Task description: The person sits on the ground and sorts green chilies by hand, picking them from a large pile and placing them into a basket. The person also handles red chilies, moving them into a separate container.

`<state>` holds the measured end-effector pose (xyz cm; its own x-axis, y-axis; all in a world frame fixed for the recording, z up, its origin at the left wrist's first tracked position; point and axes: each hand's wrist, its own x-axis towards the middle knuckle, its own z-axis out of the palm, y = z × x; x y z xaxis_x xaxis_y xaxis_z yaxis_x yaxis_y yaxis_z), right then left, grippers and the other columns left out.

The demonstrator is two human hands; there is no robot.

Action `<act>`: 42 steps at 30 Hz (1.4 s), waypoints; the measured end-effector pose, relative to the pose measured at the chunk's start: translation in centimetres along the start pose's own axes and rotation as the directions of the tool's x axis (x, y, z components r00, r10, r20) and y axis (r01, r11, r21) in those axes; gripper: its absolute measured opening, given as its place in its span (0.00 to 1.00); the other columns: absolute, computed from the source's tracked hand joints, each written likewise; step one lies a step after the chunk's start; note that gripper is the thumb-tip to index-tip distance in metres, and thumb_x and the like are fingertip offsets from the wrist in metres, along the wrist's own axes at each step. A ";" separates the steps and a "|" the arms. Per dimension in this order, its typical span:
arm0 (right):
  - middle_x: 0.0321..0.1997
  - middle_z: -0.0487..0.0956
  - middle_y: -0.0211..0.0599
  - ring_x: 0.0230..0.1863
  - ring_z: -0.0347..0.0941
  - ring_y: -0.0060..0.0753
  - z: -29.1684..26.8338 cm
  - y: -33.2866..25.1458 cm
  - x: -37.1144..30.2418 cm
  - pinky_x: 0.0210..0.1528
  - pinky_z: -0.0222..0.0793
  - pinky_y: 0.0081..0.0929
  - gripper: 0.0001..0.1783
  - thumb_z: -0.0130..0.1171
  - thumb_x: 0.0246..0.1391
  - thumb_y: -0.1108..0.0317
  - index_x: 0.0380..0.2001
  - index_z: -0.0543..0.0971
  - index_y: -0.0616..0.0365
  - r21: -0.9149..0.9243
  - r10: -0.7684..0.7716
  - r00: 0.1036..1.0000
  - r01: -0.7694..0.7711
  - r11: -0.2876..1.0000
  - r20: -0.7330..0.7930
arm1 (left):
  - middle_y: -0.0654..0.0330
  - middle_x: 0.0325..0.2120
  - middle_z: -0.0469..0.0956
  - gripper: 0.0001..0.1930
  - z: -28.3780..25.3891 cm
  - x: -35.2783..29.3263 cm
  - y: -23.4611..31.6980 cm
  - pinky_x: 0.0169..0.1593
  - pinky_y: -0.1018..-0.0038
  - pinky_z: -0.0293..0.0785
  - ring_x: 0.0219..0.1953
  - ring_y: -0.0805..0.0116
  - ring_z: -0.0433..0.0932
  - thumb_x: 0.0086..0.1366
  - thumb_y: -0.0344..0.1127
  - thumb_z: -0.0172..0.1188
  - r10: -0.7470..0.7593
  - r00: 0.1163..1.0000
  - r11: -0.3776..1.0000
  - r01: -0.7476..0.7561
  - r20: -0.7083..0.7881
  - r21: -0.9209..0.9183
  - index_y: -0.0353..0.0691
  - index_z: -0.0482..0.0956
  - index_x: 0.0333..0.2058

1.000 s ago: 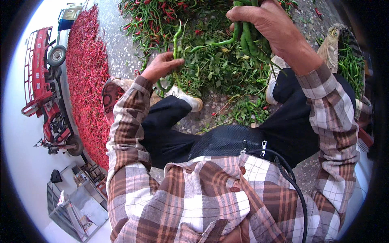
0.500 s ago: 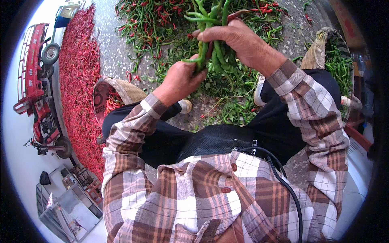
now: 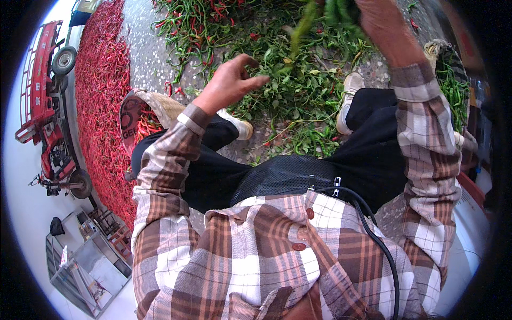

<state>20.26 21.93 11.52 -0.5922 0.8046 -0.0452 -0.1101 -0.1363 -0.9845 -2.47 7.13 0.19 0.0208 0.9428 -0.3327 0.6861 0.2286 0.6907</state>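
My right hand (image 3: 377,24) is at the top edge, partly cut off, closed on a bunch of green chili peppers (image 3: 341,13) smeared by motion. A yellow-green blurred streak (image 3: 302,31), apparently a pepper, hangs left of the bunch; whether it is held or falling I cannot tell. My left hand (image 3: 229,84) is open and holds nothing, with thumb and forefinger apart. Below both hands lies a heap of green leaves and stems (image 3: 288,96) between my shoes. Beyond it, green and red chili peppers (image 3: 194,26) lie piled on the floor.
By my left knee stands a sack (image 3: 165,109) with red peppers (image 3: 146,127) inside. To my right, another sack (image 3: 433,48) holds green peppers (image 3: 450,80). A wide band of red peppers (image 3: 104,96) covers the floor at left, with a red three-wheeled truck (image 3: 42,96) beyond.
My hands have come apart. The right one swung up and right with the green peppers, while the left let go of them and opened.
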 end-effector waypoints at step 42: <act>0.34 0.78 0.34 0.39 0.72 0.24 3.6 7.8 -3.1 0.43 0.72 0.29 0.26 0.70 0.29 0.78 0.37 0.72 0.62 0.187 -0.075 0.997 0.072 0.980 0.008 | 0.50 0.46 0.73 0.20 -2.7 6.5 3.9 0.54 0.60 0.70 0.48 0.57 0.73 0.69 0.45 0.44 -0.096 0.987 0.044 -0.128 -0.132 -0.991 0.32 0.69 0.47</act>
<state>18.31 16.29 4.55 -0.5889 0.8077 0.0298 -0.3000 -0.1842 -0.9360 -1.65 14.83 2.47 -0.1411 0.9402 -0.3099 -0.6928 0.1298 0.7093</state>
